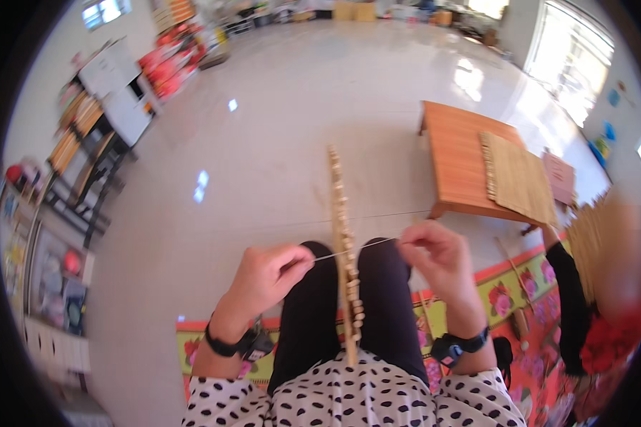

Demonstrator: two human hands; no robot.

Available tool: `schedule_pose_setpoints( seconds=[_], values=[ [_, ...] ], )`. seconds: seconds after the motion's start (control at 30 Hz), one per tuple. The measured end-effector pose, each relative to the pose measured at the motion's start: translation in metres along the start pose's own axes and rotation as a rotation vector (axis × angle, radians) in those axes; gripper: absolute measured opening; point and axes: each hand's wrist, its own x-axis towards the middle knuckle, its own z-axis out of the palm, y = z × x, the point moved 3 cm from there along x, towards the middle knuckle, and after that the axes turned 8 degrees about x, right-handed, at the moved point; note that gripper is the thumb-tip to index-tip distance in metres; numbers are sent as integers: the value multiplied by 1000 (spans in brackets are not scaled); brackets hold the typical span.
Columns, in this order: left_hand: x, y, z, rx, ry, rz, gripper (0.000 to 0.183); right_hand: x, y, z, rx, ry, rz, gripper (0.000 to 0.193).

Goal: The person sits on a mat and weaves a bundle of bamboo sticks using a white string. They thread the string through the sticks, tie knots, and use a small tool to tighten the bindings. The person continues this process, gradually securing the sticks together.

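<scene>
A thin pale cord (374, 245) is stretched between my two hands, across a long narrow straw-coloured strip (345, 274). Small light knobs run along the strip's right side. The strip points away from me, its near end against my lap. My left hand (269, 274) pinches one end of the cord just left of the strip. At the right, my right hand (438, 257) has thumb and fingers closed on the other end, slightly higher. Whether the cord is tied to the strip cannot be made out.
An orange-brown low table (459, 164) at the right bears a woven straw mat (520, 174). Beside it a co-worker's black sleeve (575, 313) reaches toward the mat, near upright straw (592, 228). A flowered mat (502, 299) lies beneath. Shelves (57, 285) stand left.
</scene>
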Motion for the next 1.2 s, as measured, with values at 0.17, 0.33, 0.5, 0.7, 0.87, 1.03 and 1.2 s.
schedule_pose_setpoints(
  seconds=[0.17, 0.33, 0.5, 0.7, 0.87, 1.03, 1.2],
  values=[
    [-8, -16, -11, -320, -47, -150, 9, 3, -16, 9, 150, 18, -29, 5],
    [-15, -25, -4, -980, -173, -114, 23, 11, -4, 16, 178, -7, 2, 3],
    [-20, -21, 2, -1409, -108, -65, 29, 14, 11, 21, 174, -35, 93, 2],
    [-22, -16, 4, -1667, 20, 41, 26, 9, 21, 19, 139, -35, 153, 2],
    [-22, -24, 4, -1705, -13, 182, 28, 4, 23, 20, 131, -49, 199, 2],
    [-27, -25, -2, -1552, 133, 81, 23, 2, 26, 18, 126, -46, 207, 1],
    [-28, -22, -4, -1462, 327, -3, 27, -2, 24, 17, 166, -40, 198, 3]
  ],
)
